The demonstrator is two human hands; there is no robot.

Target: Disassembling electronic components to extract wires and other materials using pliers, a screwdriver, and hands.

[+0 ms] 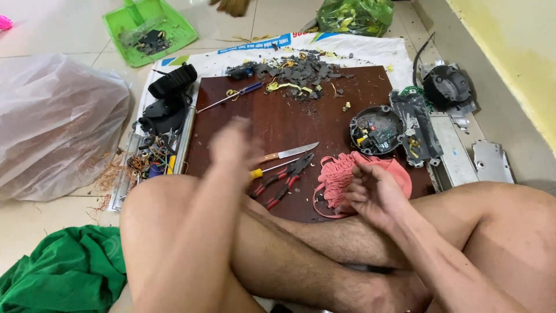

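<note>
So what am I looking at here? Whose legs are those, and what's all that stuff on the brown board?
The camera sits on a person's head, looking down at their crossed legs. The left hand is blurred above the wooden board, so I can't tell if it holds anything. The right hand touches a pink cloth. On the board lie a knife, red-handled pliers, a blue-handled screwdriver, grey scraps and a round opened gadget.

- A big clear plastic bag, crumpled, on the floor at far left.
- A green plastic bag (leafy stuff inside) at the top.
- A white printed sack, blue-striped, spread flat beneath the board.
</note>
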